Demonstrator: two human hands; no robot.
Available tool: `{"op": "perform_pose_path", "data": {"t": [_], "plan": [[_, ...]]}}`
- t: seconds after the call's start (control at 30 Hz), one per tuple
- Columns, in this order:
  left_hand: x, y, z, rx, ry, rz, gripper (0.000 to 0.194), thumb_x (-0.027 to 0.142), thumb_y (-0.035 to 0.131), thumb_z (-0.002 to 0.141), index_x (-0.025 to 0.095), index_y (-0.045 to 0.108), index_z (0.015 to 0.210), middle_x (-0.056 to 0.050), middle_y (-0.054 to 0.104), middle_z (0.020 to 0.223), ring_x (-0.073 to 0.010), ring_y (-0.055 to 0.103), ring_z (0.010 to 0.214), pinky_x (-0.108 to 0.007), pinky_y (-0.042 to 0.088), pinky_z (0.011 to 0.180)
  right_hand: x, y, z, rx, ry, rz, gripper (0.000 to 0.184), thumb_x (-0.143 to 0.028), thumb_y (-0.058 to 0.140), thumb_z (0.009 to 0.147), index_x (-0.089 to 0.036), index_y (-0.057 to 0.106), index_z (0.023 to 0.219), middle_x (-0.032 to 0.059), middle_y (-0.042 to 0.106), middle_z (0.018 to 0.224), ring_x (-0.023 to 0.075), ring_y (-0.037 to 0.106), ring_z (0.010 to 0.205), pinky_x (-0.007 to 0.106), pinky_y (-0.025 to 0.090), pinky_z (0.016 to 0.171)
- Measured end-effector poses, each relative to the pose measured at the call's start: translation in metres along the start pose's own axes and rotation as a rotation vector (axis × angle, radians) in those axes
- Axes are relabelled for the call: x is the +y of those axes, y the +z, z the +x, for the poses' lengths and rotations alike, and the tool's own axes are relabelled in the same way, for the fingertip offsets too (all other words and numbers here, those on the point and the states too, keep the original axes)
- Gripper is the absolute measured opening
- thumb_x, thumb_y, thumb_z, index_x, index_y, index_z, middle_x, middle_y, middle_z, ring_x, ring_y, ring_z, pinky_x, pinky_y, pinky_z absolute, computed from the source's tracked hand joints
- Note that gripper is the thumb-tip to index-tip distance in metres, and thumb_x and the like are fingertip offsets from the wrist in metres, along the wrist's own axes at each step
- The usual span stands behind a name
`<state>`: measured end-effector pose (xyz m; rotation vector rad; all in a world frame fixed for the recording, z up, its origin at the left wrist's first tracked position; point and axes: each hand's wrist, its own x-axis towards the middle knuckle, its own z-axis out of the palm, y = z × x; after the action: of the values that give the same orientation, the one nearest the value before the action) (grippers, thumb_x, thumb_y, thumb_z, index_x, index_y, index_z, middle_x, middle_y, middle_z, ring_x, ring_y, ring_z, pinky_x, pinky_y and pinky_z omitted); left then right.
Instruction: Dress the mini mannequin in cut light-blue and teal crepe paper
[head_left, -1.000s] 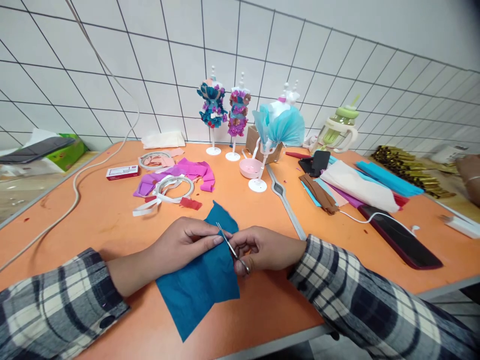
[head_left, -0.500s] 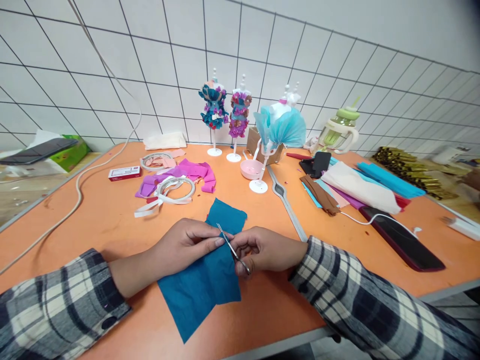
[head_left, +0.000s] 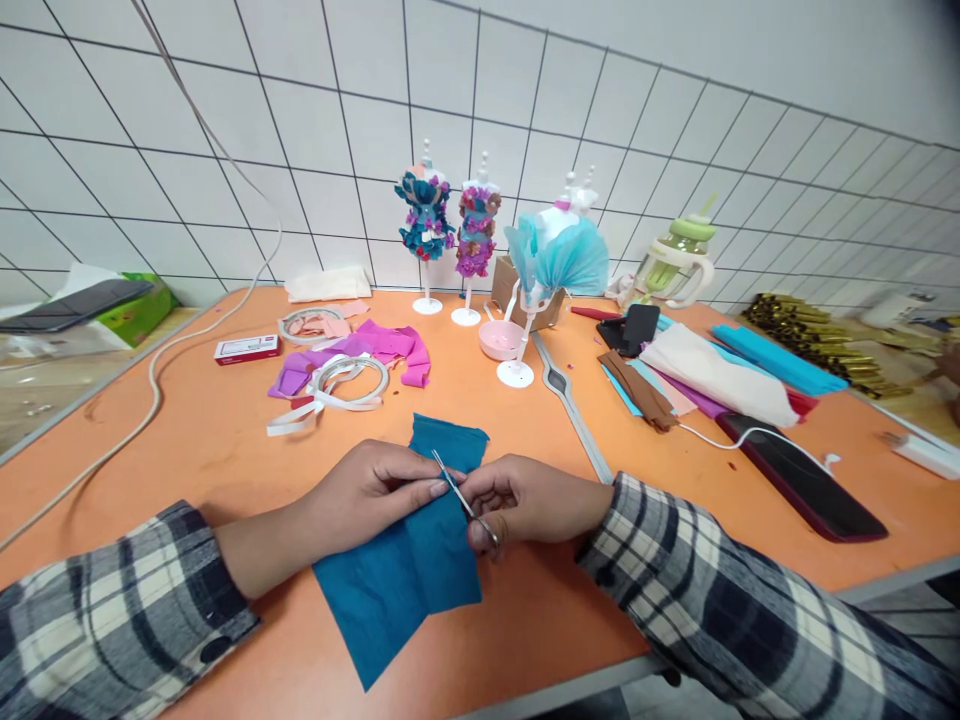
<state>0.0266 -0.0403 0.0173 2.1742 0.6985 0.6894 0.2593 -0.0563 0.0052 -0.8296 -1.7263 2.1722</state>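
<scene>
My left hand (head_left: 384, 492) pinches a sheet of teal crepe paper (head_left: 409, 575) between thumb and fingers, near the table's front. In my right hand (head_left: 525, 500) is a small pair of metal scissors (head_left: 463, 496), its fingers closed round the handles. The blades point up and to the left across the paper, right beside my left thumb tip. One part of the sheet stands up beyond my hands, and a wider part hangs down toward me with a pointed lower corner. My right fingertips touch the paper's right side.
Rolls of white tape (head_left: 349, 384) and purple crepe strips (head_left: 390, 345) lie at the left. Small decorated dress forms (head_left: 425, 215) stand at the back near a pink bowl (head_left: 501, 340). Crepe sheets (head_left: 716, 375), a phone (head_left: 806, 480) and a green-lidded bottle (head_left: 679, 260) are at the right.
The far part of the teal paper has tipped lower, its raised corner now flatter. My hands and the scissors have barely moved.
</scene>
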Motion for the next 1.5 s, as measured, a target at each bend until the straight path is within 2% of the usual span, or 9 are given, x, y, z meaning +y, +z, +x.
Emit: {"op": "perform_pose_path", "data": {"t": [0.6,0.7,0.77,0.87,0.97,1.07,1.2,1.33,1.5], "plan": [[-0.005,0.002,0.001,0.004,-0.082,0.015,0.027,0.035,0.060,0.095,0.022,0.084,0.095,-0.003,0.083,0.084,-0.0199,0.076,0.074,-0.023,0.057,0.068,-0.003,-0.002,-0.004,0.079,-0.011,-0.034,0.059,-0.062,0.084,0.068,-0.015,0.064,0.098,-0.0006,0.067,0.074,0.0100,0.060,0.058,0.022,0.050,0.057],[-0.009,-0.004,-0.003,0.117,-0.149,0.054,0.035,0.042,0.058,0.097,0.020,0.079,0.114,-0.005,0.082,0.088,-0.0220,0.074,0.080,-0.026,0.057,0.071,-0.007,-0.012,-0.007,0.277,-0.081,-0.078,0.062,-0.054,0.085,0.070,-0.019,0.056,0.111,-0.0062,0.063,0.065,0.0104,0.057,0.054,0.021,0.045,0.054],[-0.011,-0.013,-0.010,0.131,-0.124,0.094,0.046,0.045,0.058,0.097,0.021,0.067,0.136,-0.006,0.080,0.095,-0.0212,0.072,0.081,-0.026,0.057,0.073,-0.009,-0.025,-0.011,0.501,-0.150,-0.216,0.050,-0.049,0.083,0.072,-0.019,0.057,0.103,-0.0068,0.059,0.064,0.0102,0.055,0.058,0.022,0.043,0.059],[-0.009,-0.029,-0.026,-0.051,0.088,0.155,0.074,0.054,0.072,0.086,0.028,0.049,0.152,-0.007,0.076,0.113,-0.0223,0.071,0.088,-0.027,0.056,0.081,-0.010,-0.047,-0.017,0.784,-0.147,-0.553,0.035,-0.041,0.082,0.073,-0.017,0.064,0.092,-0.0012,0.065,0.077,0.0135,0.058,0.072,0.026,0.043,0.068],[-0.002,-0.039,-0.043,-0.126,0.243,0.283,0.089,0.064,0.078,0.077,0.035,0.044,0.154,-0.009,0.074,0.121,-0.0263,0.072,0.099,-0.030,0.057,0.088,-0.011,-0.062,-0.024,0.932,-0.076,-0.857,0.030,-0.035,0.080,0.076,-0.019,0.071,0.100,0.0037,0.069,0.096,0.0185,0.061,0.088,0.030,0.043,0.078],[0.002,-0.041,-0.056,-0.166,0.252,0.368,0.079,0.064,0.079,0.075,0.031,0.055,0.142,-0.009,0.074,0.123,-0.0275,0.071,0.105,-0.031,0.057,0.093,-0.011,-0.069,-0.030,0.945,0.026,-0.954,0.026,-0.031,0.082,0.075,-0.019,0.076,0.097,0.0084,0.064,0.113,0.0212,0.061,0.100,0.032,0.042,0.086],[-0.008,-0.045,-0.062,-0.225,0.198,0.485,0.025,0.031,0.063,0.095,0.030,0.070,0.119,-0.005,0.078,0.115,-0.0233,0.071,0.108,-0.030,0.055,0.098,-0.009,-0.074,-0.035,0.904,0.197,-0.818,0.042,-0.023,0.079,0.076,-0.018,0.069,0.117,0.0041,0.065,0.089,0.0205,0.062,0.085,0.030,0.040,0.072],[-0.028,-0.057,-0.056,-0.055,0.118,0.640,0.023,0.020,0.056,0.095,0.028,0.075,0.107,-0.005,0.080,0.110,-0.0215,0.074,0.101,-0.030,0.057,0.094,-0.007,-0.077,-0.040,0.857,0.226,-0.674,0.064,-0.023,0.078,0.076,-0.018,0.055,0.135,-0.0008,0.064,0.080,0.0166,0.060,0.071,0.026,0.039,0.062],[-0.040,-0.061,-0.058,0.059,0.202,0.643,0.027,0.015,0.058,0.092,0.029,0.074,0.108,-0.004,0.080,0.111,-0.0224,0.071,0.109,-0.033,0.055,0.098,-0.008,-0.077,-0.043,0.780,0.264,-0.514,0.056,-0.024,0.079,0.076,-0.018,0.057,0.127,-0.0043,0.061,0.074,0.0106,0.053,0.051,0.024,0.038,0.049]]}}
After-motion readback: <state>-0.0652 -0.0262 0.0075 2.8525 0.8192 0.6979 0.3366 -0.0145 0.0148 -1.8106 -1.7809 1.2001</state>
